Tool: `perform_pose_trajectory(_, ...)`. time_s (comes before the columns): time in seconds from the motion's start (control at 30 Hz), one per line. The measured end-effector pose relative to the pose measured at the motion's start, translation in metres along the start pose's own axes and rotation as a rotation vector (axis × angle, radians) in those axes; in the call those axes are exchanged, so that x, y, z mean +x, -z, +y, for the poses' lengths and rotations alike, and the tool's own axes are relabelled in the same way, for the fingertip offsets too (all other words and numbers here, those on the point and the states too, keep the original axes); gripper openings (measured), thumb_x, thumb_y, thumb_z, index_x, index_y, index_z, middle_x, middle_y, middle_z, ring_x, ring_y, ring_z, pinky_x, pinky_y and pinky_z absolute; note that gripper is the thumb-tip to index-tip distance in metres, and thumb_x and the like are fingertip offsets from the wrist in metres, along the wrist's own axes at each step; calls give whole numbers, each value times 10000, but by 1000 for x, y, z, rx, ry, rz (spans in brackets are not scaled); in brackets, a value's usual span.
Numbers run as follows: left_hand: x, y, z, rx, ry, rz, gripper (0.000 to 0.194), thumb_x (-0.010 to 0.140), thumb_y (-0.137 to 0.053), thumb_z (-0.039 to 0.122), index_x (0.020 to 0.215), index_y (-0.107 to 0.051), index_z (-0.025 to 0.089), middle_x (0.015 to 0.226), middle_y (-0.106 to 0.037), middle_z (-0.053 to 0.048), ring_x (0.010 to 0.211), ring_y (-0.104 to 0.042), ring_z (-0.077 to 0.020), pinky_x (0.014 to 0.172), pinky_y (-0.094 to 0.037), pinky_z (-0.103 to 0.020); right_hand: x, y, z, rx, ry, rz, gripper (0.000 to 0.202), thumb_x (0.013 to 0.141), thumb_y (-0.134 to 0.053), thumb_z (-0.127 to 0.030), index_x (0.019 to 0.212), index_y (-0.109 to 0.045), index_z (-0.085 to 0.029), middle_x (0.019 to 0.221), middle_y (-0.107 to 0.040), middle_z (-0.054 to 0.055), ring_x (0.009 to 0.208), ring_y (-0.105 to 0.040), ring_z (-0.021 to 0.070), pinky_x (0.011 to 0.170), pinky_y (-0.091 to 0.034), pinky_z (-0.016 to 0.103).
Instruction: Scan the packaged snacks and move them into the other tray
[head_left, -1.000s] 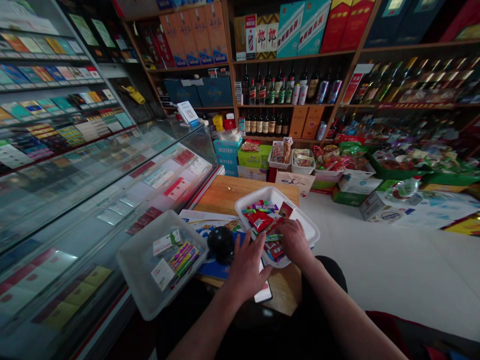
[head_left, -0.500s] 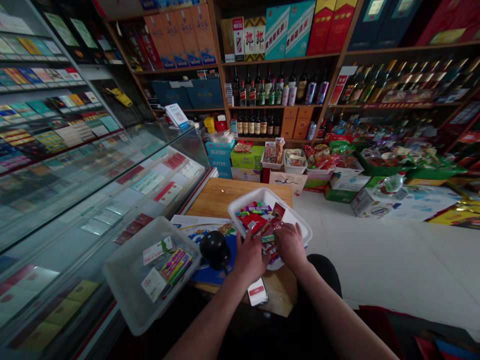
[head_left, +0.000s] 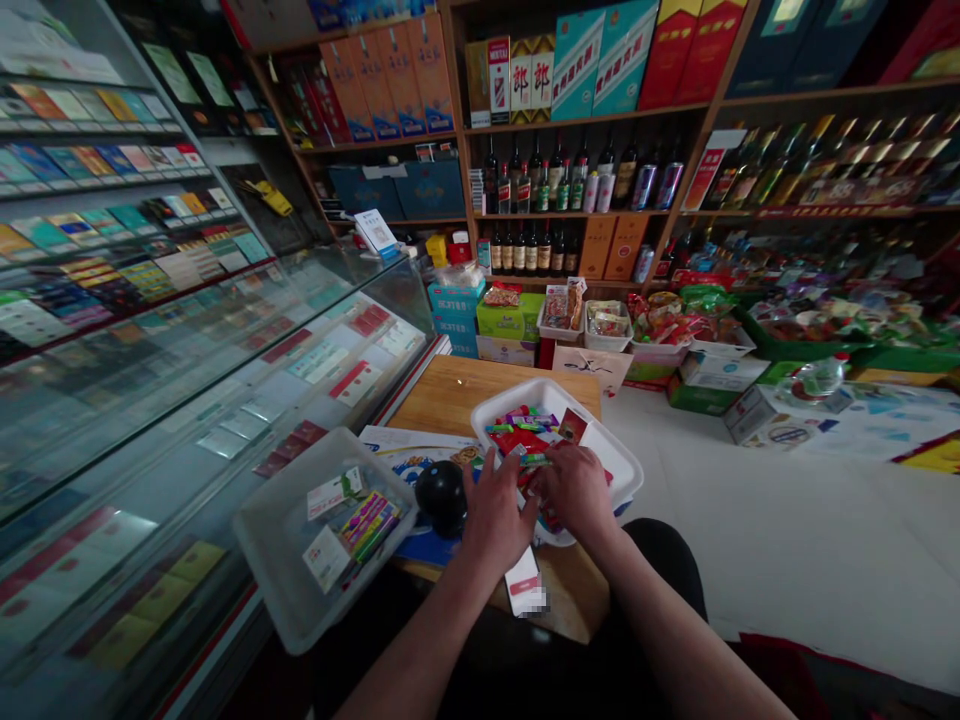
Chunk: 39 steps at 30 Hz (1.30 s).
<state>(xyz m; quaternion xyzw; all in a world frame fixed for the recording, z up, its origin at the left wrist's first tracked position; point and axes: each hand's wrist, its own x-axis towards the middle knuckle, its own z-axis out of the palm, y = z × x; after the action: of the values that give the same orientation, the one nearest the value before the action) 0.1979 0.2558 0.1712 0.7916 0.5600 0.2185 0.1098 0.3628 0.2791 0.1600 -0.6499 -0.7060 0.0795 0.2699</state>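
Both hands are at the white basket (head_left: 631, 476), which holds red, purple and green wrapped packets (head_left: 523, 440). My left hand (head_left: 496, 515) is over the near left rim, its fingers bent toward a small green-and-red packet (head_left: 534, 461). My right hand (head_left: 577, 492) reaches in from the right, fingers curled down among the packets beside that same one. Its fingertips are partly hidden, so what it grips is unclear. Below my left hand lies a phone (head_left: 524, 583). A black round device (head_left: 441, 492) stands left of my left hand.
A grey translucent bin (head_left: 281, 590) with cards and colourful packs sits at the left, by the glass counter (head_left: 300, 340). The wooden table (head_left: 435, 390) carries a blue printed sheet. Shelves of bottles and boxes of snacks line the back.
The whole view has shifted, so things appear further right. My left hand's fingers have lifted and spread a little over the basket's edge; my right hand stays among the packets.
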Motion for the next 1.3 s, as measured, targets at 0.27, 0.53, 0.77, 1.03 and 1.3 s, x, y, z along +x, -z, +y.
perform_pose_trajectory(0.27, -14, 37, -30, 35, 33, 116, 583, 921, -599, 318, 1478, -436, 267, 1511, -544, -89, 1519, -300, -364, 1205, -165, -702, 14, -15, -41, 228, 87, 73, 321, 902, -522, -212, 1129, -749, -201, 1095, -756, 95, 1049, -660, 265, 1002, -477, 403)
perform_pose_trajectory(0.53, -36, 61, -68, 98, 114, 200, 703, 965, -544, 423, 1583, -280, 215, 1581, -453, -130, 1555, -203, -367, 1218, -149, -686, 27, -33, -89, 336, 215, -27, 444, 880, -535, -183, 1300, -676, -159, 1257, -708, 126, 1215, -617, 269, 1106, -451, 405)
perform_pose_trajectory(0.77, -54, 66, -110, 165, 124, 231, 915, 940, -560, 516, 1642, -74, 189, 1642, -336, -173, 1570, -107, -391, 1212, -112, -691, 29, -67, -105, 315, 340, -125, 567, 936, -504, -236, 1496, -486, -152, 1384, -632, 143, 1382, -498, 284, 1185, -365, 480)
perform_pose_trajectory(1.03, -61, 58, -148, 150, 110, 153, 965, 926, -531, 599, 1645, -41, 182, 1662, -290, -172, 1572, -80, -397, 1217, -82, -675, 33, -87, -102, 272, 423, -236, 578, 1015, -445, -357, 1547, -403, -136, 1487, -552, 156, 1493, -352, 304, 1224, -264, 551)
perform_pose_trajectory(1.3, -65, 48, -171, 174, 114, 79, 976, 914, -533, 628, 1642, -73, 168, 1671, -272, -166, 1573, -74, -389, 1220, -71, -666, 39, -94, -97, 232, 473, -282, 635, 1053, -374, -482, 1566, -362, -108, 1562, -463, 175, 1507, -324, 309, 1227, -252, 559)
